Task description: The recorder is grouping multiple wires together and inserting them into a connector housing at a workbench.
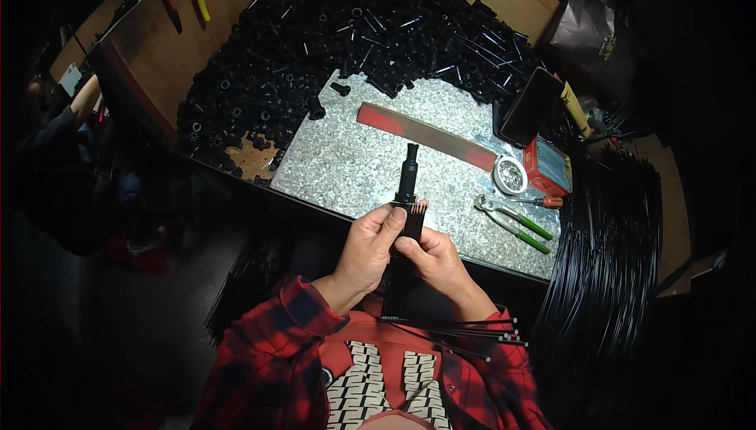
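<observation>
In front of my chest I hold a black stepped plastic tube [409, 174], its narrow end pointing away from me. My left hand [366, 250] is closed around its lower part, thumb pressed just below the collar. My right hand [437, 261] is closed beside it, with the thumb on a dark flat part. A small row of pinkish tips [420, 208] shows between the hands at the collar; what they belong to is unclear. Thin black rods with pale round ends [504, 334] lie across my lap by the right forearm.
Black plastic parts [315, 44] are heaped behind the speckled board [315, 166]. On the board lie a red-and-grey bar [425, 137], a white round dish [510, 175], a red box [546, 166], an orange-handled screwdriver [550, 202] and green-handled pincers [516, 224]. Long black rods [602, 257] hang at right.
</observation>
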Action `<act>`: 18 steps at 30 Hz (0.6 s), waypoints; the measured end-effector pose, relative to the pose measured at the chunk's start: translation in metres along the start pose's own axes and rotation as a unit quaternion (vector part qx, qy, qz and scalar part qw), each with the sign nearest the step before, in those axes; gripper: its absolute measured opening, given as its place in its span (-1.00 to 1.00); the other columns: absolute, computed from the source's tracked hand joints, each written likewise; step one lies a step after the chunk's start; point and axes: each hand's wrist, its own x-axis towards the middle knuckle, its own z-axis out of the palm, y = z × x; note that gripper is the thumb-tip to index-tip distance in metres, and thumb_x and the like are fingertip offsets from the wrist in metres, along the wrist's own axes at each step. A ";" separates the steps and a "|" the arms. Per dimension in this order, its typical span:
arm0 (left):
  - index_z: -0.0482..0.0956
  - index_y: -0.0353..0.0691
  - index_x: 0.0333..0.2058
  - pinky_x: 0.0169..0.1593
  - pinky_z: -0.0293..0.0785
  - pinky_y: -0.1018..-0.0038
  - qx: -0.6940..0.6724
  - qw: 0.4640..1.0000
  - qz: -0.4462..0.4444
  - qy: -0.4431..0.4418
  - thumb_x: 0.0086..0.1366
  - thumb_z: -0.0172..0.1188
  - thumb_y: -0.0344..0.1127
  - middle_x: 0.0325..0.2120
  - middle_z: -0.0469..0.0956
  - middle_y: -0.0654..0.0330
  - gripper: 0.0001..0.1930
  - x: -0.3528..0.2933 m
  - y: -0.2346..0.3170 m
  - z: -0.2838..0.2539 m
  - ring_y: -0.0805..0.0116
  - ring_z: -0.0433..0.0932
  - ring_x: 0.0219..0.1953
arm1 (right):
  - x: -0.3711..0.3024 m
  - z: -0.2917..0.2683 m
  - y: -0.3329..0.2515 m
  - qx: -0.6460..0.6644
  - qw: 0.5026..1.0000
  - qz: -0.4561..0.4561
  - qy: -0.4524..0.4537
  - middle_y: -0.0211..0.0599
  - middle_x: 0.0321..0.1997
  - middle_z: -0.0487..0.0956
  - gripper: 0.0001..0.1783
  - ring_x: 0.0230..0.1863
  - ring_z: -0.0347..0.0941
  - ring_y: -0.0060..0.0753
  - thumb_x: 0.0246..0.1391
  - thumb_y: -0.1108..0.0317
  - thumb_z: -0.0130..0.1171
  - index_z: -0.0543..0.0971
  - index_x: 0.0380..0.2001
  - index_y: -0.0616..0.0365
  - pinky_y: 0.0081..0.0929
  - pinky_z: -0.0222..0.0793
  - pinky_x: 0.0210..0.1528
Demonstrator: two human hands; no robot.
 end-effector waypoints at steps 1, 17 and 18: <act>0.51 -0.31 -0.06 -0.52 0.25 0.81 0.018 1.000 0.023 0.000 0.40 -0.08 -0.10 -0.20 0.58 0.21 -0.60 0.000 0.000 0.001 0.74 0.42 -0.47 | 0.000 0.000 -0.001 -0.017 1.000 0.003 0.006 -0.50 -0.39 0.54 -0.79 -0.33 0.38 -0.71 0.21 0.35 0.06 0.55 -0.29 0.31 -0.67 0.32 -0.27; 0.35 -0.37 -0.01 -0.12 0.52 0.45 -0.096 0.995 0.012 0.002 0.44 -0.20 -0.16 -0.21 0.54 -0.01 -0.63 0.000 -0.002 0.013 0.32 0.58 -0.25 | -0.018 -0.037 -0.039 -0.371 0.924 -0.074 -0.052 -0.06 -0.46 0.56 -0.81 -0.36 0.54 -0.13 0.01 0.42 0.22 0.54 -0.35 0.35 -0.37 0.41 -0.27; 0.35 -0.36 -0.01 -0.15 0.52 0.47 -0.086 0.996 0.019 -0.002 0.44 -0.19 -0.17 -0.23 0.54 0.00 -0.63 -0.001 -0.002 0.012 0.34 0.58 -0.27 | -0.019 -0.048 -0.046 -0.379 0.922 -0.056 -0.052 -0.09 -0.43 0.57 -0.82 -0.40 0.52 -0.23 0.04 0.40 0.20 0.55 -0.34 0.32 -0.39 0.40 -0.31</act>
